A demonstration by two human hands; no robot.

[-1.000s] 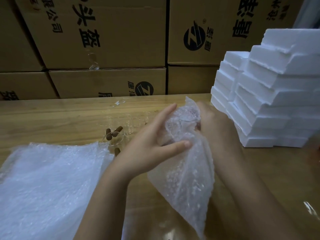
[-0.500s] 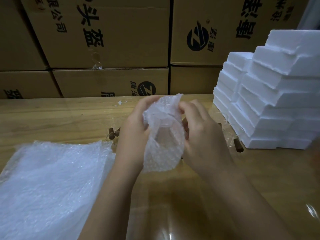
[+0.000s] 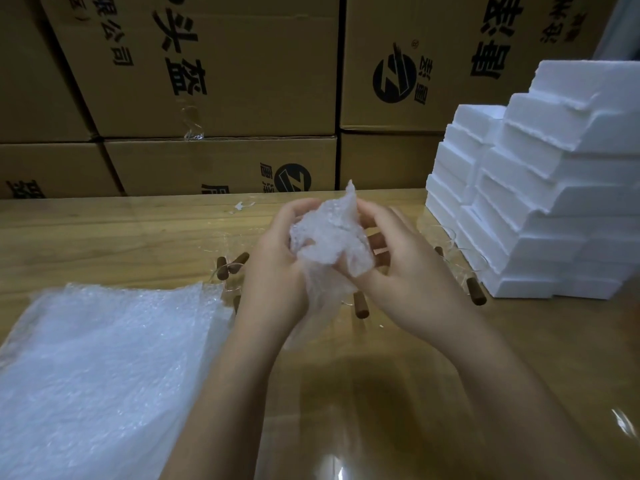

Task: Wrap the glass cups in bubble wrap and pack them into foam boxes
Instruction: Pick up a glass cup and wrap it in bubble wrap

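Your left hand [image 3: 277,268] and right hand [image 3: 405,271] both grip the bubble-wrap bundle [image 3: 329,237], fingers curled round it, above the wooden table [image 3: 104,237] at centre view. Whether a glass cup lies inside the bundle cannot be told. Loose bubble-wrap sheets [image 3: 104,358] lie at 8 o'clock from the bundle. Glass cups [image 3: 238,262] with brown handles sit on the table at 9 o'clock, partly behind your left hand. The stacked foam boxes [image 3: 540,209] sit at 3 o'clock. Cardboard cartons [image 3: 242,81] line the 12 o'clock side.

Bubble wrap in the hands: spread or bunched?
Bunched: bubble wrap crumpled into a wad, gripped by left hand and right hand.
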